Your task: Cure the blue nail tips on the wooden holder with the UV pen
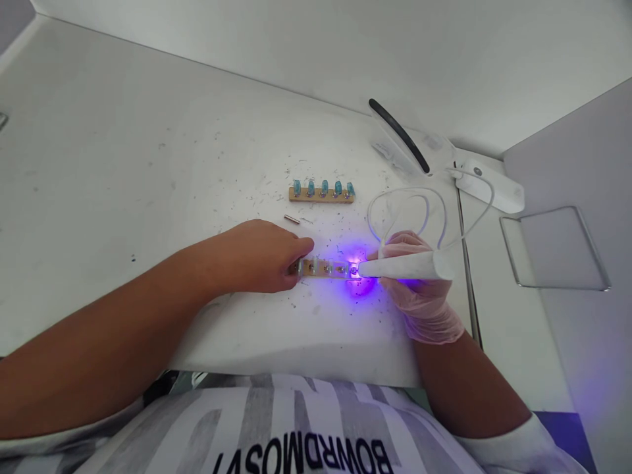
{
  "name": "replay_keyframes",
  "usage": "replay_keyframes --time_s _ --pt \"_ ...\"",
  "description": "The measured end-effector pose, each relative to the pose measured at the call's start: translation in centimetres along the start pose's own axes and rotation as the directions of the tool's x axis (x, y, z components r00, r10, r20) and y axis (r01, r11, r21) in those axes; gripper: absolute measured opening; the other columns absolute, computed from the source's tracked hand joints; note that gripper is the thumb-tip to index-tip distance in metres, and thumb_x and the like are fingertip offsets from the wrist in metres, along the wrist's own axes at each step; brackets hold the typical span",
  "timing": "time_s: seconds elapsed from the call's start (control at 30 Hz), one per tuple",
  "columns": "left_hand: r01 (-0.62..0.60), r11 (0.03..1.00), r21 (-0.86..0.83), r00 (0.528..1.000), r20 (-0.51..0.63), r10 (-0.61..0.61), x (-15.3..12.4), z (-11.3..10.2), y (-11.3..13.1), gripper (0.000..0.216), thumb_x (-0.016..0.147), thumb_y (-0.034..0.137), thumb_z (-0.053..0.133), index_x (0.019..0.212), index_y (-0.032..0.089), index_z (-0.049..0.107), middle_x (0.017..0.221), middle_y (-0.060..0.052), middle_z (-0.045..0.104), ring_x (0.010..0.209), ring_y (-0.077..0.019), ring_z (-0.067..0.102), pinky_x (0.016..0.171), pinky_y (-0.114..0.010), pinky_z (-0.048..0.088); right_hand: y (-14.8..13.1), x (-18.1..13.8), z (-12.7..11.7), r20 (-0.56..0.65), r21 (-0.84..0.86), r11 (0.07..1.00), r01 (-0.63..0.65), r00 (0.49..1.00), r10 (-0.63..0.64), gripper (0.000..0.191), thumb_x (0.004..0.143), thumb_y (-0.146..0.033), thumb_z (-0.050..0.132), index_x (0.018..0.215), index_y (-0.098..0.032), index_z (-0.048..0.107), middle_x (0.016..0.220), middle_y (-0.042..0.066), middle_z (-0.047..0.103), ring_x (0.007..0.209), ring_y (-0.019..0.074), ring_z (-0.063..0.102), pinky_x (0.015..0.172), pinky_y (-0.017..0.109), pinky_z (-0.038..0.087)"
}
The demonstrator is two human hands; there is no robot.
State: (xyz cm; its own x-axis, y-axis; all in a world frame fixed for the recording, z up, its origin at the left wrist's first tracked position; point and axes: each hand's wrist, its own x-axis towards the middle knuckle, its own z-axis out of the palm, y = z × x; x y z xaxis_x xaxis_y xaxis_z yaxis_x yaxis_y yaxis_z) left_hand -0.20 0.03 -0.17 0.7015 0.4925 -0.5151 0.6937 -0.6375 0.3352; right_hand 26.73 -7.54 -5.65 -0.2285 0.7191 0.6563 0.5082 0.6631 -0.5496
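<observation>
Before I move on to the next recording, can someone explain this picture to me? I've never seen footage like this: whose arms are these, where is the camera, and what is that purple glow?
There is one view, from a camera worn on a person's head, looking down at their own two arms over a white speckled tabletop.

The bare left hand rests on one end of a small wooden strip holding clear pieces, steadying it. The right hand in a thin translucent glove grips a white pen-shaped light wand; its tip shines violet onto the strip's other end.

A white cord loops from the wand toward a white base unit. Farther back lie a second wooden strip with five blue-green pieces and a small metal pin.
</observation>
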Motion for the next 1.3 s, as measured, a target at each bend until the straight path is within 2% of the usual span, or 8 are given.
replay_keyframes --time_s 0.3,0.97,1.3 --pt "0.0 0.999 0.035 1.0 0.027 0.0 -0.09 -0.15 0.04 0.01 0.089 0.032 0.056 0.084 0.024 0.052 0.079 -0.003 0.068 0.063 -0.02 0.055 0.057 -0.034 0.03 0.18 -0.16 -0.09 0.007 -0.01 1.0 0.004 1.0 -0.004 0.006 0.089 -0.027 0.07 0.095 -0.028 0.071 0.075 0.0 0.073 0.061 0.0195 0.062 0.063 0.04 0.052" --pt "0.006 1.0 0.0 1.0 0.007 -0.006 -0.08 -0.17 0.11 0.012 0.087 0.03 0.06 0.082 0.024 0.052 0.075 -0.002 0.066 0.061 -0.0189 0.054 0.058 -0.034 0.029 0.07 -0.22 -0.08 0.011 0.011 1.0 -0.019 1.0 0.019 0.007 0.087 -0.025 0.071 0.094 -0.028 0.072 0.075 0.0 0.073 0.062 0.0198 0.062 0.065 0.041 0.051" --pt "0.007 0.999 0.031 1.0 0.028 -0.008 -0.09 -0.11 0.08 0.011 0.088 0.031 0.057 0.083 0.025 0.051 0.078 -0.002 0.068 0.064 -0.0203 0.056 0.058 -0.034 0.031 0.08 -0.03 -0.07 0.007 0.006 1.0 0.019 1.0 -0.019 0.006 0.088 -0.025 0.071 0.094 -0.028 0.07 0.074 -0.001 0.073 0.06 0.0189 0.061 0.063 0.04 0.051"
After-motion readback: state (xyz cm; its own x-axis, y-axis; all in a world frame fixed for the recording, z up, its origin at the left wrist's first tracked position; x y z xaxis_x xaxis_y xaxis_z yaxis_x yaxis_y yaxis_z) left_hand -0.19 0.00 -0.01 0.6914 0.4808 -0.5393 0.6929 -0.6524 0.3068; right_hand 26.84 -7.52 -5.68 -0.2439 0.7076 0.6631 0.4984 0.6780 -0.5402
